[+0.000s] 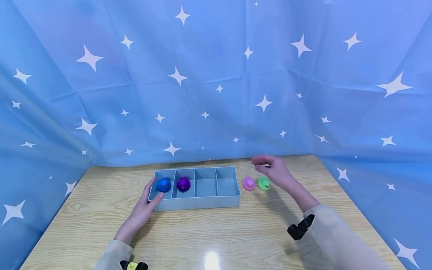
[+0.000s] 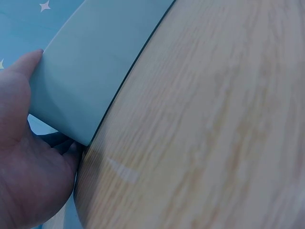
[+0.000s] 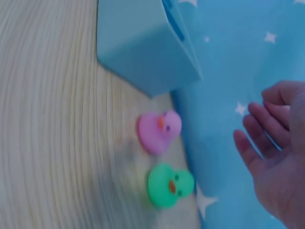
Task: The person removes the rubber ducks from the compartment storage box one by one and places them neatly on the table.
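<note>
A light blue box with a row of compartments [image 1: 202,202] stands on the table. Its leftmost compartment holds a blue rubber duck [image 1: 164,185], and beside it a purple rubber duck [image 1: 183,184] sits in the second; the two on the right hold nothing. My left hand [image 1: 143,210] grips the box's left end, thumb over the front rim. To the right of the box, a pink rubber duck [image 1: 249,183] and a green rubber duck [image 1: 264,183] stand side by side on the wood. Above and behind them hovers my right hand [image 1: 275,170], fingers loosely bent and holding nothing.
The wooden table [image 1: 189,236] reaches back to a blue star-patterned cloth [image 1: 216,75], which also hangs at both sides. Bare wood lies in front of the box. Black wrist cameras [image 1: 301,227] sit at both sleeves.
</note>
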Demonstrator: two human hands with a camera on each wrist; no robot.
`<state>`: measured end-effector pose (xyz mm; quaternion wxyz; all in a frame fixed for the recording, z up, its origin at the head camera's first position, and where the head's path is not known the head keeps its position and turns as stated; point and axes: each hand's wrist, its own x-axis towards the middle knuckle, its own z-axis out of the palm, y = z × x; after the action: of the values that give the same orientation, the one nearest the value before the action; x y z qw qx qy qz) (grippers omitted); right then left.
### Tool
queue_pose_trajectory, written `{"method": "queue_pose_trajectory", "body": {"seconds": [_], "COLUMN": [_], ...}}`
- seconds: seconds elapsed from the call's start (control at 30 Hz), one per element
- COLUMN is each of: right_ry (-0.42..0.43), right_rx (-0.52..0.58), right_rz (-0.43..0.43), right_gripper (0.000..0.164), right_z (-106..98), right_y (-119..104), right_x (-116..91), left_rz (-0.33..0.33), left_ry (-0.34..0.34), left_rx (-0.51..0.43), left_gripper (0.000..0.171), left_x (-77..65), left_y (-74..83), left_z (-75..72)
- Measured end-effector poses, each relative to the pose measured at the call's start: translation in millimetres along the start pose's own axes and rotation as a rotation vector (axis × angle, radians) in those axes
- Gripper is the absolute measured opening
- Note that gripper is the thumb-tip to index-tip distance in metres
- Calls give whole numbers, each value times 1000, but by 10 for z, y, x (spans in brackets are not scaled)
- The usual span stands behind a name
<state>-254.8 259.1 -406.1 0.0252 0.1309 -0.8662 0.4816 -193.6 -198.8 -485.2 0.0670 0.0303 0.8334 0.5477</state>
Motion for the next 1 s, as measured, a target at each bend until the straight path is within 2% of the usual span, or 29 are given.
{"method": "queue_pose_trajectory", "body": {"seconds": [0.37,0.5,0.6,0.73,1.0], "right_ry": [-77,-104,-155,-216,-199], "right_rx": [117,191,258,275,288], "right_rz": [-19,-11,-30,-70,-98], "right_gripper": [34,33,33,34,31], "right_z": [405,564,688,851,1114], "right_y": [-302,-454,-567,-678,-781], "right_x": [132,154,164,204,318], "left_rz": [4,4,5,10,-4], "left_ry": [0,-2,-3,0,11], "left_rx": [-4,-12,-14,-9,-6], "left_gripper": [76,76,76,75,74], "left_x": [11,14,18,27,9], "left_y": [0,-2,-2,-4,1], "left_z": [-12,-22,-25,-22,-21]}}
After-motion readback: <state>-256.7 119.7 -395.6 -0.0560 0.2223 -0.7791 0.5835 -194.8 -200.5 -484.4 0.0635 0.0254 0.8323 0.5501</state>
